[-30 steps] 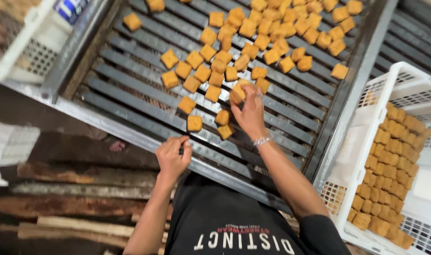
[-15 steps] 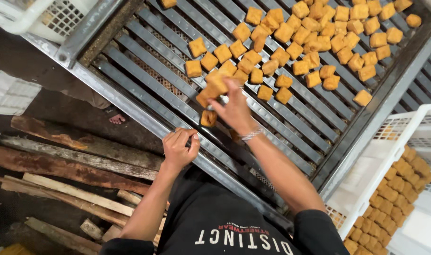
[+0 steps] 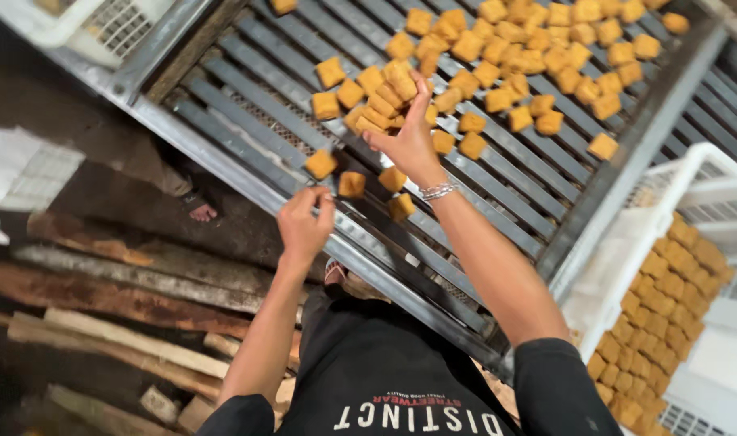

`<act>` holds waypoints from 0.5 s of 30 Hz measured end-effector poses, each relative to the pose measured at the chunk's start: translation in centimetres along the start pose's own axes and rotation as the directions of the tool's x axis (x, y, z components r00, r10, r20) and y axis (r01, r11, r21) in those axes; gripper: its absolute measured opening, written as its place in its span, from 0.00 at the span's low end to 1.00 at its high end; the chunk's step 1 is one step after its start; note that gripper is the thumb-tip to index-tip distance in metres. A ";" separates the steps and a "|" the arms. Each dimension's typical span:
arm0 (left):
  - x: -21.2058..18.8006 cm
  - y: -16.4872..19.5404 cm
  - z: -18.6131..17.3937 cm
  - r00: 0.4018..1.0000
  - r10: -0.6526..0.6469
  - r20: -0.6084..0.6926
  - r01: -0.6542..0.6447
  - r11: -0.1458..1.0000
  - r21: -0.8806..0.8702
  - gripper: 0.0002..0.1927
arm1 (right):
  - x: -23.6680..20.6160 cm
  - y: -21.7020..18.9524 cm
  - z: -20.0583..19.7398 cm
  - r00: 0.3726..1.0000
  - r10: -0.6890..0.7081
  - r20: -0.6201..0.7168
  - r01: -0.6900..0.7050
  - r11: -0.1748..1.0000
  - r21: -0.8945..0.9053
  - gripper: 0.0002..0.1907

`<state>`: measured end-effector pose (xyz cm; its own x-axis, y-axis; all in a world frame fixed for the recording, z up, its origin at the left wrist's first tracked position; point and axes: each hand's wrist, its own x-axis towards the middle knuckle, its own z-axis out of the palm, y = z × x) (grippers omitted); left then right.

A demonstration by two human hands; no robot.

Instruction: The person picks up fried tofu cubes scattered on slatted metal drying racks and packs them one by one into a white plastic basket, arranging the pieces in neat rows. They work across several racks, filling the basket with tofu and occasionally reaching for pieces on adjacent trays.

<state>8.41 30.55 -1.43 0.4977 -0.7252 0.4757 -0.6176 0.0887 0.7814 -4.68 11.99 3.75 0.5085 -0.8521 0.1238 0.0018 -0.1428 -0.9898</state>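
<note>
Many golden-brown fried cubes (image 3: 498, 60) lie scattered on a slatted metal rack (image 3: 247, 60). My right hand (image 3: 409, 137) is raised over the rack, shut on a small stack of cubes (image 3: 378, 109) held against its fingers; a bracelet circles the wrist. My left hand (image 3: 304, 222) sits at the rack's near rim with fingers curled together and nothing visible in them. Two loose cubes (image 3: 321, 164) lie just beyond its fingertips, and another cube (image 3: 401, 206) lies under my right wrist.
A white plastic crate (image 3: 699, 173) at the right holds neat rows of the same cubes. Another white crate (image 3: 86, 24) stands at the top left. Rough wooden planks (image 3: 110, 323) lie on the dark floor, and a person's bare foot (image 3: 201, 212) shows below the rack.
My right hand has risen and moved farther over the rack, now with a stack of cubes in it. My left hand stays at the rack's near rim.
</note>
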 end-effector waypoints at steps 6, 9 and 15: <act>3.7 -3.0 1.6 0.968 -0.013 0.252 -0.068 0.948 0.310 0.19 | -6.6 -8.5 -12.0 0.988 -0.152 0.028 0.154 0.960 -0.232 0.58; 5.4 -3.2 2.5 0.800 -0.274 0.534 -0.076 0.836 0.544 0.14 | -13.6 -12.3 -18.1 0.991 -0.130 -0.009 0.128 0.985 -0.119 0.57; 4.6 5.5 7.7 0.782 -0.390 0.486 0.440 0.898 0.011 0.27 | -25.5 -13.7 -27.5 0.971 -0.157 -0.179 0.137 0.984 -0.118 0.57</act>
<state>2.63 22.49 1.90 0.3345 -0.9336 -0.1286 -0.3423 -0.2475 0.9064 -41.39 21.84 16.14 0.3391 -0.8955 0.2882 -0.0300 -0.3165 -0.9481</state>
